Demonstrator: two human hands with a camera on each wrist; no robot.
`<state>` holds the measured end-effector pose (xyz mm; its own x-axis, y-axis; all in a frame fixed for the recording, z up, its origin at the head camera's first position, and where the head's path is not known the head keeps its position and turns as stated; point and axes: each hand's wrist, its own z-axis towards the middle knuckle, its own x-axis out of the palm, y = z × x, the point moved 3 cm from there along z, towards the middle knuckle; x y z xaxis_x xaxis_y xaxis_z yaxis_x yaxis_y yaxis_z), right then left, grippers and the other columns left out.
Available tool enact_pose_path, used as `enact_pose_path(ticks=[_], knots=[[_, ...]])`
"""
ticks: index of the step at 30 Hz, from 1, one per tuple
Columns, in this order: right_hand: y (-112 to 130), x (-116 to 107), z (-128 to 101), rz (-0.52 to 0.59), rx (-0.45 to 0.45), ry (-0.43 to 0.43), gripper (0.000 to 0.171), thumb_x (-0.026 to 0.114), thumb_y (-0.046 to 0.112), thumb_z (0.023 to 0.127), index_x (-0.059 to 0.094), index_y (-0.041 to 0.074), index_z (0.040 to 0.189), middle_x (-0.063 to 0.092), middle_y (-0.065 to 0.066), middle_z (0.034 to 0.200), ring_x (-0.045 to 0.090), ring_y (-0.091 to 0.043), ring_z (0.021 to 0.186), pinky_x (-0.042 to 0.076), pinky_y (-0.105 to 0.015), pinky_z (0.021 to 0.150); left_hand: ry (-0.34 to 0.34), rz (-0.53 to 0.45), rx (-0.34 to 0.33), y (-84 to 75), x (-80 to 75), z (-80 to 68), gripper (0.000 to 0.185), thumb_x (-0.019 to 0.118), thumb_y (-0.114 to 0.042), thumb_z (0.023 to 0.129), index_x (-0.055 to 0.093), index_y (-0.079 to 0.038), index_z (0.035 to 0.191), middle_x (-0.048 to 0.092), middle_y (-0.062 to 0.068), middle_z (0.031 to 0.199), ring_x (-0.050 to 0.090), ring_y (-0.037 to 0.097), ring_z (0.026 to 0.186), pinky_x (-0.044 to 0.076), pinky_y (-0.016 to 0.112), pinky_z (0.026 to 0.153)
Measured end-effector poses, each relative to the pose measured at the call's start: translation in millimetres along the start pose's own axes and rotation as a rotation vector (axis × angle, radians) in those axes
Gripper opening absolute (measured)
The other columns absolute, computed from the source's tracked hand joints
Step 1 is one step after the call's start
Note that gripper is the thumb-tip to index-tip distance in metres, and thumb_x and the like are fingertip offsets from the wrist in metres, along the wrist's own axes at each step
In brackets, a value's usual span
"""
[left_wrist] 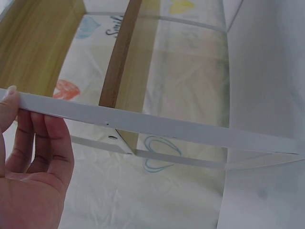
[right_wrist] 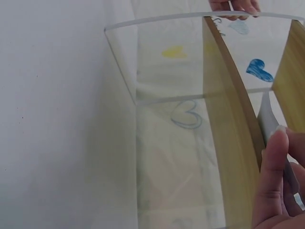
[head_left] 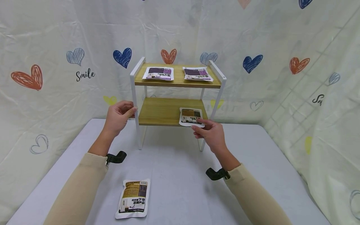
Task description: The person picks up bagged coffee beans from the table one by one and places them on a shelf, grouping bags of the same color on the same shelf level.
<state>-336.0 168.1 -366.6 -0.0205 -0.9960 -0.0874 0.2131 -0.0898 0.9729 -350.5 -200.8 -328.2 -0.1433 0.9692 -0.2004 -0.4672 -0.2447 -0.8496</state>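
Nearest: brown pouch (head_left: 133,198) on table (head_left: 180,175), well short of shelf rack (head_left: 177,103). Right hand (head_left: 209,132) pinches second brown pouch (head_left: 191,117) on rack's lower shelf, long axis running front-to-back, overhanging front edge. Left hand (head_left: 118,117) grips rack's left front post.

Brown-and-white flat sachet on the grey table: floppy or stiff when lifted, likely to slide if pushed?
The brown-and-white flat sachet lies thin and flat, so probably light and somewhat floppy. Its glossy film would likely slide rather than roll on the grey table. Tipping seems unlikely.
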Motion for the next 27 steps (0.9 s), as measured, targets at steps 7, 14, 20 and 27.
enact_pose_path(ticks=[7, 14, 20, 27], knots=[[0.2, 1.2, 2.7, -0.023, -0.018, -0.037, 0.045, 0.087, 0.023, 0.083, 0.074, 0.005, 0.122, 0.077, -0.001, 0.078, 0.074, -0.017, 0.064, 0.065, -0.035, 0.066, 0.002, -0.002, -0.010, 0.5, -0.7, 0.1, 0.028, 0.074, -0.027, 0.095, 0.072, -0.008, 0.116, 0.072, -0.010, 0.096, 0.072, 0.025, 0.090, 0.061, 0.019, 0.078], [-1.0, 2.9, 2.9, -0.047, -0.026, -0.068, 0.045, 0.086, 0.027, 0.083, 0.075, 0.006, 0.120, 0.078, -0.013, 0.087, 0.073, -0.016, 0.062, 0.064, -0.034, 0.064, -0.002, -0.004, -0.015, 1.2, -0.4, 0.0, 0.027, 0.074, -0.028, 0.095, 0.072, -0.009, 0.114, 0.073, -0.005, 0.098, 0.071, 0.016, 0.085, 0.061, 0.020, 0.079], [0.3, 5.2, 1.5, -0.039, -0.047, -0.085, 0.040, 0.085, 0.025, 0.084, 0.075, 0.005, 0.118, 0.078, -0.013, 0.091, 0.073, -0.015, 0.061, 0.064, -0.036, 0.064, 0.000, -0.004, -0.004, 1.2, -0.7, 0.2, 0.029, 0.074, -0.027, 0.095, 0.072, -0.007, 0.115, 0.074, 0.007, 0.103, 0.071, 0.033, 0.093, 0.062, 0.020, 0.079], [2.6, 8.3, 0.0, -0.030, -0.057, -0.103, 0.038, 0.084, 0.022, 0.086, 0.075, 0.003, 0.117, 0.079, -0.011, 0.089, 0.072, -0.013, 0.061, 0.064, -0.033, 0.061, 0.002, -0.006, -0.008, 2.1, -0.7, 0.0, 0.030, 0.074, -0.027, 0.095, 0.071, -0.005, 0.116, 0.074, 0.003, 0.101, 0.071, 0.031, 0.092, 0.062, 0.020, 0.078]])
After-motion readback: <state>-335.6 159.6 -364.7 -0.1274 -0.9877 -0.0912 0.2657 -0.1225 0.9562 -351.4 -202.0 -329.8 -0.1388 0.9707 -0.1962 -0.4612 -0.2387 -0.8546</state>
